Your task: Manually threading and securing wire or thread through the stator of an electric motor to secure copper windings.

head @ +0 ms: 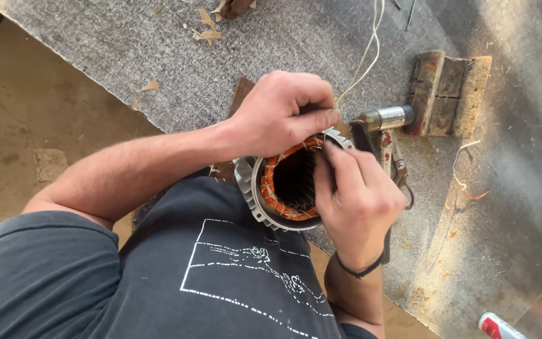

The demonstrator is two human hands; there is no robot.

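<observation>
Hands [283, 116] [356, 194] pinch coppery windings [272, 188] inside ribbed metal stator [246, 179].

The stator [283, 182] has orange coils and a silver ribbed shell. The mat [221, 69] is grey and speckled. The shirt [177, 276] is dark grey with a white dashed drawing.

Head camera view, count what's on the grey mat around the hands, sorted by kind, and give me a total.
Round finned metal motor stator with orange copper windings: 1
Worn wooden block: 1
Shiny metal cylinder: 1
Thin white cord: 1
Red and white can: 1
Hands on the stator: 2, left, right
Total: 7
</observation>
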